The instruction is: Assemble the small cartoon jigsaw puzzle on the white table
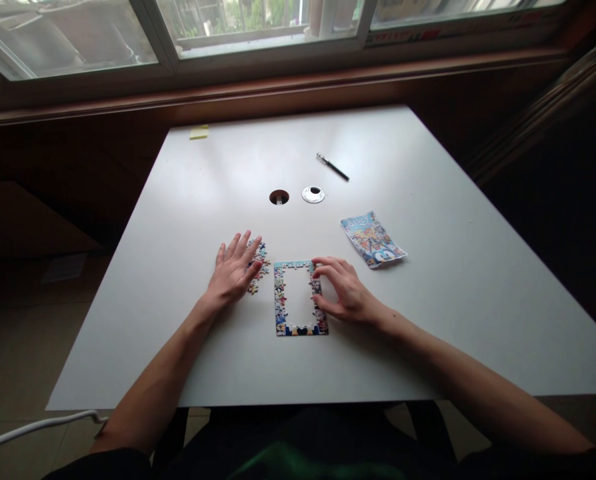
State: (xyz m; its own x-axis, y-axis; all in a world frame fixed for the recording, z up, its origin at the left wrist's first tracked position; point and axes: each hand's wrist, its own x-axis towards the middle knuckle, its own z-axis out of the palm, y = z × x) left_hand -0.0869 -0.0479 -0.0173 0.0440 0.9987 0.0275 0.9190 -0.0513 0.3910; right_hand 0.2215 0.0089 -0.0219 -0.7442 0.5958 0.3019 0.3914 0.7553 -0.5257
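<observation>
A white bench (428, 320) under a window (258, 27) carries a pen (333, 167), a metal cap (313, 194) beside a round hole (279, 197), and a printed picture sheet (373, 239). I have the left hand (233, 273) flat, fingers spread and holding nothing, over the loose pieces (261, 259) just left of the puzzle frame (280, 300). The right hand (345, 293) arches over the frame's right side, fingertips touching it; whether they pinch a piece I cannot tell. I judge 1 border section is being pressed home; any pick from the pile calls for a light pinch.

Mid-frame, the left hand (234, 272) lies flat on loose pieces (259, 265); the right hand (345, 291) touches the puzzle frame (299, 298)'s right edge.
</observation>
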